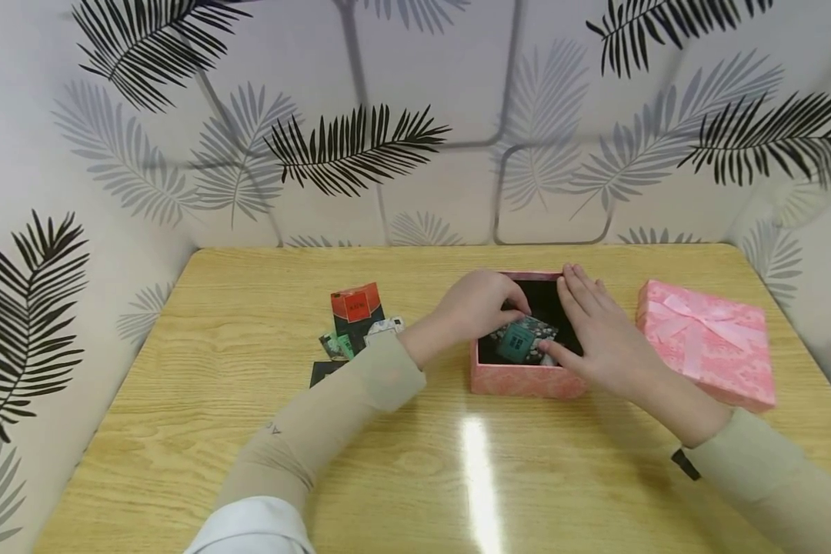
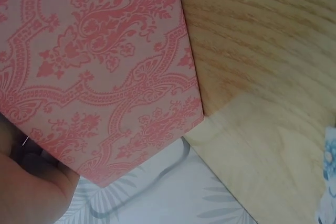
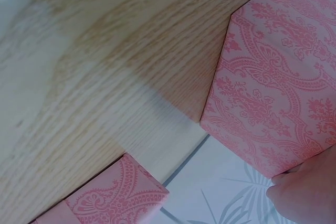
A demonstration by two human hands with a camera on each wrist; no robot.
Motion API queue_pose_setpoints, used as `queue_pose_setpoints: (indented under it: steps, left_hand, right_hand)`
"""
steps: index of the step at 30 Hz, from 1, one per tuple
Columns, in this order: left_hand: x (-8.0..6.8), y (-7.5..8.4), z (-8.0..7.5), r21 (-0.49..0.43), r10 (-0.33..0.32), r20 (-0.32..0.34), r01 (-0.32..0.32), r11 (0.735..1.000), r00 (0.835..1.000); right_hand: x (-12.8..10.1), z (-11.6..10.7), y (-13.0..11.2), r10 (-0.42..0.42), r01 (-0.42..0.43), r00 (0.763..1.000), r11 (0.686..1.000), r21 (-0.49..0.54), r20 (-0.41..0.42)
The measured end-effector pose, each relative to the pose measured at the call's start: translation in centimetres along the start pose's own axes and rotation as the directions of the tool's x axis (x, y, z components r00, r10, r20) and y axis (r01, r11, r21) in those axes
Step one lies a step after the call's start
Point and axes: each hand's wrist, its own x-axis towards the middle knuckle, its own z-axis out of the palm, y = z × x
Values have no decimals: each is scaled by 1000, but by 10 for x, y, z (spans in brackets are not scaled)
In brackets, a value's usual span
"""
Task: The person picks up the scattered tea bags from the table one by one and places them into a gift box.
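Observation:
A pink patterned box (image 1: pixel 526 380) stands on the table, its dark inside showing. Inside lies a small dark floral packet (image 1: pixel 542 329) with a teal label. My left hand (image 1: pixel 474 308) reaches over the box's left side, and its thumb and fingertips pinch the packet's upper edge. Along the right side of the box lies my right hand (image 1: pixel 602 338), fingers straight over the rim and thumb inside, right at the packet. In the left wrist view the box's outer wall (image 2: pixel 105 77) hides most of the left hand (image 2: pixel 31 192). The right hand (image 3: pixel 307 190) shows at the box's edge in the right wrist view.
A pink lid (image 1: pixel 709 342) with a ribbon bow lies to the right of the box. Left of the box, partly behind the left forearm, lie several small packets, among them a red and black one (image 1: pixel 356 308). A leaf-patterned wall (image 1: pixel 415 208) stands behind the table.

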Motion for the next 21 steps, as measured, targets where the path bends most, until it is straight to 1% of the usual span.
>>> queue_pose_setpoints:
  steps: [4,12,14,17,21]
  left_hand:
    - [3,0,5,18,6,14,-6,1000,1000]
    - [5,-5,3,14,-6,-13,6,1000,1000]
    - [3,-7,3,-4,-12,-16,12,1000,1000]
    - [0,-11,1,-51,-22,-41,19,999,999]
    - [-6,-17,-2,-142,-29,-105,14,990,994]
  right_hand:
    - [0,0,1,-2,2,1000,1000,4,4]
    - [1,0,2,-14,14,1000,1000,9,-24]
    - [1,1,2,-17,18,1000,1000,6,-26]
    - [0,2,2,-18,19,1000,1000,7,-24]
    - [0,2,1,-7,7,1000,1000,5,-15]
